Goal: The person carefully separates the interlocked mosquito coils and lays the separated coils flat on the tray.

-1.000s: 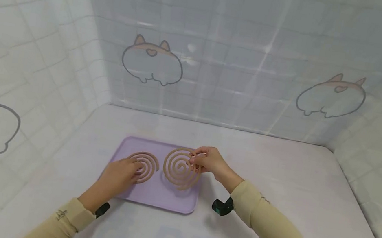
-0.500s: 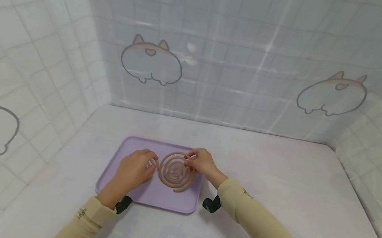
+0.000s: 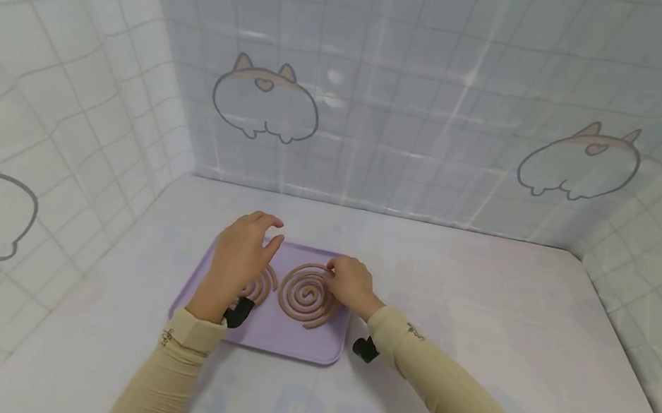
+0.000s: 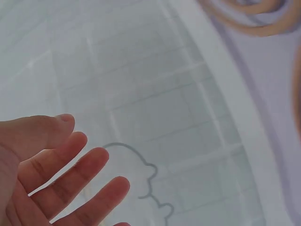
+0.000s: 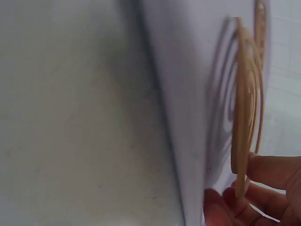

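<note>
Two brown spiral mosquito coils are at a lilac tray (image 3: 285, 341) in the head view. My right hand (image 3: 353, 285) pinches the edge of the right mosquito coil (image 3: 308, 294) between thumb and fingers. In the right wrist view that coil (image 5: 241, 108) appears edge-on, just above the tray surface, with a shadow beside it. My left hand (image 3: 238, 260) hovers over the tray's left part, fingers loosely spread and holding nothing. Beneath it the left mosquito coil (image 3: 263, 289) lies on the tray, partly hidden by hand and wrist. The left wrist view shows the relaxed fingertips (image 4: 120, 186).
The tray lies on a pale printed table (image 3: 450, 310). A tiled-pattern back wall (image 3: 398, 102) with cartoon animals rises behind it, and similar side walls stand left and right. A dark wrist camera (image 3: 366, 349) sits under the right wrist.
My left hand has let go of the left coil, rising and moving away toward the tray's far side. My right hand has lowered the right coil slightly toward the tray.
</note>
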Tool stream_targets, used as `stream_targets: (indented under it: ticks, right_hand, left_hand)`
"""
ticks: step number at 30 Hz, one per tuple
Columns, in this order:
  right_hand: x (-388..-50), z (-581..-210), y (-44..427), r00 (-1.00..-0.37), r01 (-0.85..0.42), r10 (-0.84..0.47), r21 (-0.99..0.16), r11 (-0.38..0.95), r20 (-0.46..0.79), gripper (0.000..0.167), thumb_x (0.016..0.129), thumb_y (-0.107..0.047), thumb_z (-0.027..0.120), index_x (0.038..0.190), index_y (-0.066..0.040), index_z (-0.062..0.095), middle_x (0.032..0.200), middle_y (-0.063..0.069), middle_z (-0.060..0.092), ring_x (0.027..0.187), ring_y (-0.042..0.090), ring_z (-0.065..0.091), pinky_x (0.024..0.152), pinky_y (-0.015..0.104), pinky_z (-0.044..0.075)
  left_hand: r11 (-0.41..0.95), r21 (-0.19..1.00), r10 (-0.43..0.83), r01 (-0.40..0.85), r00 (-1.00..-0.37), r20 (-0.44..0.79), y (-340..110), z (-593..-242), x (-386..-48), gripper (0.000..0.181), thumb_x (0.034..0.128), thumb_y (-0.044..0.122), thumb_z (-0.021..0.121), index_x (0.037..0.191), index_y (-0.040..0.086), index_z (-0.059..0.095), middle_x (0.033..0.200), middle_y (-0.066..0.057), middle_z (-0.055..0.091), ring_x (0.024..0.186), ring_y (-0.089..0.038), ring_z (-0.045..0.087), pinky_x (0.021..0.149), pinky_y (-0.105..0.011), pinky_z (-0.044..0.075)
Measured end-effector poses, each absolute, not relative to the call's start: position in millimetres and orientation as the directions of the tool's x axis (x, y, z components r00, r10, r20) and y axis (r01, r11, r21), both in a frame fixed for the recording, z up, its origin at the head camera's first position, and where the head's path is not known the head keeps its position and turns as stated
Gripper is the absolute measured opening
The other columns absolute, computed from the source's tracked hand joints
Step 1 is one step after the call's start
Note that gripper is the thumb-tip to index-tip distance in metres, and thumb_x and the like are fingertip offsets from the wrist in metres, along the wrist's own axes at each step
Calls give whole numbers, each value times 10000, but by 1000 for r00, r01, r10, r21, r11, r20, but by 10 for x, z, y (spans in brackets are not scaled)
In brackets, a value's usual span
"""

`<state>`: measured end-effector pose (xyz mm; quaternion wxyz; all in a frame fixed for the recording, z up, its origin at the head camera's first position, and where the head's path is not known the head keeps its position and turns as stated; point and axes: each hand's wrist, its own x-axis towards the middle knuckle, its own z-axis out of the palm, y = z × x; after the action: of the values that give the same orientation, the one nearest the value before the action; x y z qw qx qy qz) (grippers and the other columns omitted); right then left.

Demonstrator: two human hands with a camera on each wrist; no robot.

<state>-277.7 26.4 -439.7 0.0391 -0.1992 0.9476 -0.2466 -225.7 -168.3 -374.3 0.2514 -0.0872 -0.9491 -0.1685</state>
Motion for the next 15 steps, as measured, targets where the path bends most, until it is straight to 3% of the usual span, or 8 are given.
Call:
stream_targets:
  ticks: [5,9,15]
  right_hand:
    - [-2791,-4438,239,-917,-387,-399,-273,881,14,122,817,-199,696,855,-91,652,717,10,617,594,145,575,482,277,472]
    - [-2827,-4460,236,-917,-398,-398,-120,909,25,179,831,-251,689,809,-95,605,682,16,552,629,187,593,497,329,493]
    - [-2826,-4491,237,-907,-417,-421,-99,903,-19,172,853,-276,661,828,-110,622,740,11,547,716,201,598,564,371,519]
  left_hand:
    - [918,298,71,260,-850,521,-1596,-3602,-2360,217,843,219,680,1029,109,662,1065,-77,648,867,-288,616,611,-405,510]
    - [919,302,66,254,-853,518,-1459,-3480,-2526,203,862,227,657,1033,118,657,1070,-66,647,899,-282,613,622,-407,512]
    - [917,291,101,274,-863,494,-1235,-3347,-2800,190,887,235,620,1042,130,655,1071,-39,646,894,-251,619,639,-377,512]
